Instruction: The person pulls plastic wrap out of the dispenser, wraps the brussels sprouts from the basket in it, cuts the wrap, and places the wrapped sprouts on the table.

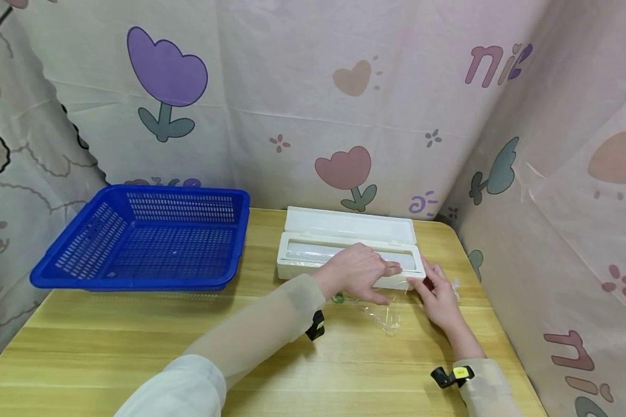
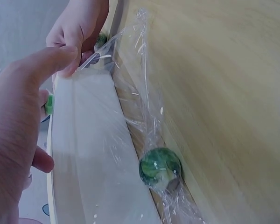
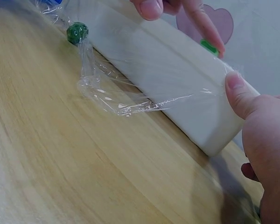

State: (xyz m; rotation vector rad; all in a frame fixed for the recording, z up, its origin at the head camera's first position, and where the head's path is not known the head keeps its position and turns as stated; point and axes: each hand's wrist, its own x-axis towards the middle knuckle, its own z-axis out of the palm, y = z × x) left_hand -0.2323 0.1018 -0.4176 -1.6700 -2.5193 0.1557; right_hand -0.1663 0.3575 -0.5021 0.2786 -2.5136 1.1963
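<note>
A white cling film box lies on the table with its lid raised, showing the film roll inside. My left hand is over the box, its index fingertip on a small green slider at the edge and its thumb held apart. My right hand grips the box's right end, thumb on the front. Clear film hangs down the box's front onto the table. Wrapped in it is a small round green-and-white thing, whose kind I cannot tell.
A blue plastic basket stands to the left on the wooden table. Another green thing shows beyond my right hand. Patterned cloth hangs close behind and to the right of the table.
</note>
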